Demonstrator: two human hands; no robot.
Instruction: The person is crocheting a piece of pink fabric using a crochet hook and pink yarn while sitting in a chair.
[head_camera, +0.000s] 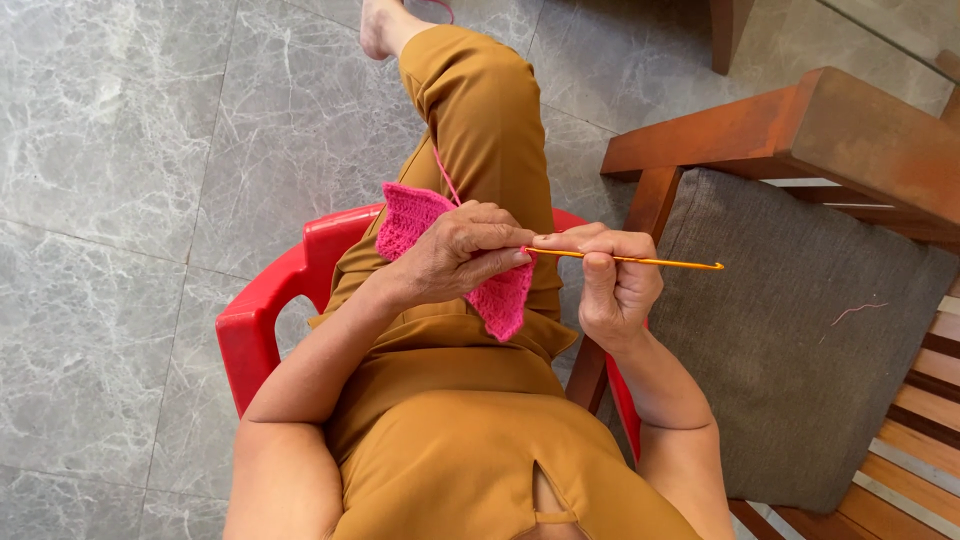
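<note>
Above the seat of the red plastic chair (262, 310), over the lap of a person in mustard-coloured clothes, both hands meet at a piece of pink crochet work (412, 222). The left hand (455, 250) lies on top of the fabric, its fingers curled together and pinching the upper edge, so that one part of the piece spreads out beyond the knuckles and another part hangs in a point below the palm, still over the chair. A pink strand of yarn (443, 172) runs from the fabric along the raised thigh, away from the chair toward the bare foot on the grey marble floor (110, 200).

The right hand (612, 285) sits just beside the left, on the side of the chair next to the wooden seat. Its fingers are folded and clamped around an orange crochet hook (640, 261), thumb pressing along the shaft. The working tip meets the fabric at the left fingertips; the tail of the hook points out over the grey cushion (800, 340) on the wooden armchair (800, 125) that stands touching or just beside the chair. A loose pink thread scrap (858, 311) rests on that cushion, well apart from the hands.
</note>
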